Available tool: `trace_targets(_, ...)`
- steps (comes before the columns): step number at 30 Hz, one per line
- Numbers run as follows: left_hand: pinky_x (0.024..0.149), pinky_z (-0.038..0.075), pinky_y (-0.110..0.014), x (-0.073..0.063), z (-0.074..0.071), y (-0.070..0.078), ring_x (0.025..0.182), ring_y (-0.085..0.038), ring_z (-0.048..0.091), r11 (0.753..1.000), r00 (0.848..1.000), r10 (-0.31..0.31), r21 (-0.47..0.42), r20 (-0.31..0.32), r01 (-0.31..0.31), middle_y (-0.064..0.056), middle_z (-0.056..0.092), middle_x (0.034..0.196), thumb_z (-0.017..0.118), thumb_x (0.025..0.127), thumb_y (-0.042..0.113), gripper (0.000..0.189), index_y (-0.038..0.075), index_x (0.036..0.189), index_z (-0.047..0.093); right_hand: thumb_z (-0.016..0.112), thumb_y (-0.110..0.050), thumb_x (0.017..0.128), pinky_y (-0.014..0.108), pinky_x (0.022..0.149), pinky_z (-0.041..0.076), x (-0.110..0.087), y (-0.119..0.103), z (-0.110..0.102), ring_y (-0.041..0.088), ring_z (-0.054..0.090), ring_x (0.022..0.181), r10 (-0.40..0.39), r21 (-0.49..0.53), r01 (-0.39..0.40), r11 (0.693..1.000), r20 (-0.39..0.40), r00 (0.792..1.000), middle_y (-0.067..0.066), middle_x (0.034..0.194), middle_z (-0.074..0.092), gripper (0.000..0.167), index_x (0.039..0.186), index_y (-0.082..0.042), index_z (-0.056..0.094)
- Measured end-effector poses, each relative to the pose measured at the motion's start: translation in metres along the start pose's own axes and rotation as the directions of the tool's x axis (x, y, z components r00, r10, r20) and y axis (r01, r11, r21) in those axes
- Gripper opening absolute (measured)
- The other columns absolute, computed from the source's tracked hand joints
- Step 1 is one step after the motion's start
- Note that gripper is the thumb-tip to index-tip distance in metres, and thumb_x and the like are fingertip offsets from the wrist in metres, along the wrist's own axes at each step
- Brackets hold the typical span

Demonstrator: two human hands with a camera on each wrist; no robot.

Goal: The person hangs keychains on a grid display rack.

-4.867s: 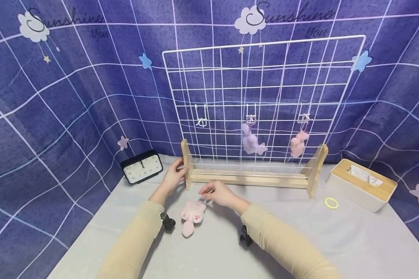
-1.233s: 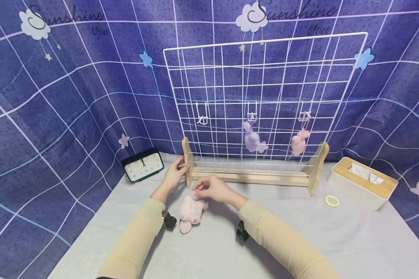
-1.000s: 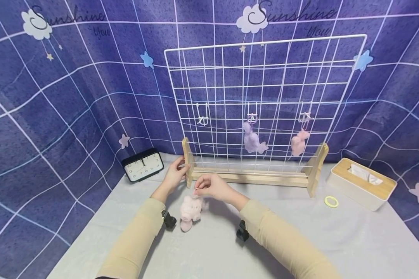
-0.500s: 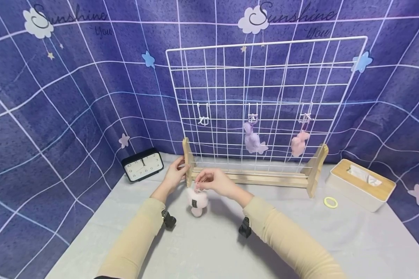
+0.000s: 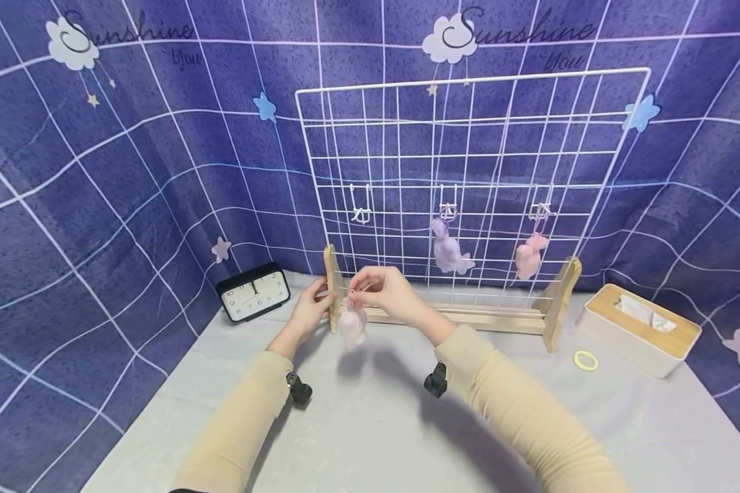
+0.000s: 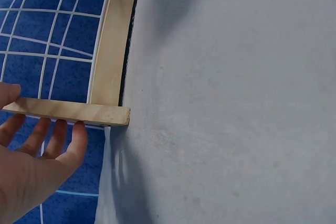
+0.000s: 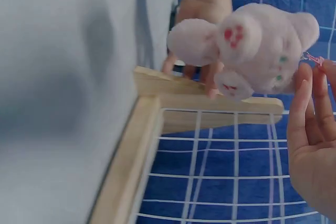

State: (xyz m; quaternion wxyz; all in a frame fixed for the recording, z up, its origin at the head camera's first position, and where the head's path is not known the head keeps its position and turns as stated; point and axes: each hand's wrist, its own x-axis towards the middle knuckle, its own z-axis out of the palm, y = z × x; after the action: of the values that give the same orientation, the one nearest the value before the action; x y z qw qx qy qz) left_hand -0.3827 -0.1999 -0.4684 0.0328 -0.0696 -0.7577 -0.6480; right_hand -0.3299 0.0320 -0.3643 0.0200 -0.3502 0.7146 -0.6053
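Observation:
My right hand (image 5: 390, 293) pinches the pink strap (image 7: 316, 61) of a pale pink plush keychain (image 5: 353, 329), which hangs above the table near the rack's left end. The right wrist view shows the plush toy's round tail, red paw marks and small green eyes. My left hand (image 5: 309, 312) grips the left wooden leg (image 6: 79, 111) of a white wire grid rack (image 5: 469, 152), thumb on one side and fingers on the other. On the grid, a white hook (image 5: 361, 216) at left carries nothing. A purple plush keychain (image 5: 447, 253) and a pink plush keychain (image 5: 529, 257) hang from the other hooks.
A black-framed clock (image 5: 254, 296) stands left of the rack. To the right are a yellow ring (image 5: 585, 361) lying on the grey tabletop (image 5: 370, 438) and a tissue box (image 5: 635, 335) with a wooden lid. Blue patterned curtain (image 5: 160, 164) surrounds the back and left.
The pale pink plush keychain lay on the table earlier; my right hand has taken its strap and lifted it up towards the rack. My left hand stays on the wooden leg.

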Motion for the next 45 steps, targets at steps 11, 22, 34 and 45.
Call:
trace_targets(11, 0.103, 0.051, -0.054, -0.001, -0.001, -0.001, 0.134, -0.046, 0.047, 1.000, 1.000, -0.022, 0.004, 0.010, 0.022, -0.029, 0.042, 0.151, 0.051, 0.105, 0.004, 0.057, 0.000, 0.158, 0.030, 0.077, -0.001, 0.090, 0.032, 0.080, 0.060, 0.018, -0.030, -0.014, 0.019, 0.070, 0.082, -0.073, -0.118, 0.071, 0.990, -0.011, 0.997, 0.007, 0.089, 0.074, 0.012, 0.101, 0.001, 0.073)
trace_targets(22, 0.105, 0.048, -0.057, -0.015, 0.001, 0.028, 0.135, -0.049, 0.044, 0.998, 0.997, -0.062, 0.010, 0.038, 0.062, -0.033, 0.036, 0.153, 0.052, 0.101, -0.003, 0.063, -0.006, 0.158, 0.024, 0.079, -0.007, 0.090, 0.027, 0.072, 0.054, 0.031, -0.052, -0.023, 0.019, 0.068, 0.081, -0.109, -0.165, 0.090, 0.982, -0.115, 0.987, 0.003, 0.088, 0.074, 0.012, 0.101, -0.005, 0.073)
trace_targets(34, 0.102, 0.051, -0.054, -0.001, 0.000, 0.003, 0.134, -0.046, 0.047, 0.999, 0.999, -0.035, 0.020, 0.008, 0.035, -0.028, 0.040, 0.153, 0.056, 0.106, 0.010, 0.060, 0.002, 0.159, 0.030, 0.078, -0.005, 0.090, 0.027, 0.073, 0.052, 0.045, -0.062, -0.026, 0.019, 0.065, 0.077, -0.157, -0.131, 0.132, 0.983, -0.206, 0.966, 0.006, 0.088, 0.075, 0.012, 0.101, -0.001, 0.072)
trace_targets(45, 0.103, 0.048, -0.060, -0.003, -0.002, 0.010, 0.135, -0.050, 0.044, 0.998, 0.997, -0.052, -0.041, 0.055, 0.054, -0.032, 0.036, 0.154, 0.056, 0.105, 0.007, 0.061, -0.002, 0.158, 0.028, 0.077, -0.001, 0.090, 0.026, 0.073, 0.053, 0.053, -0.060, -0.030, 0.017, 0.063, 0.075, -0.167, -0.126, 0.138, 0.982, -0.265, 0.950, 0.011, 0.089, 0.076, 0.011, 0.100, 0.002, 0.072)
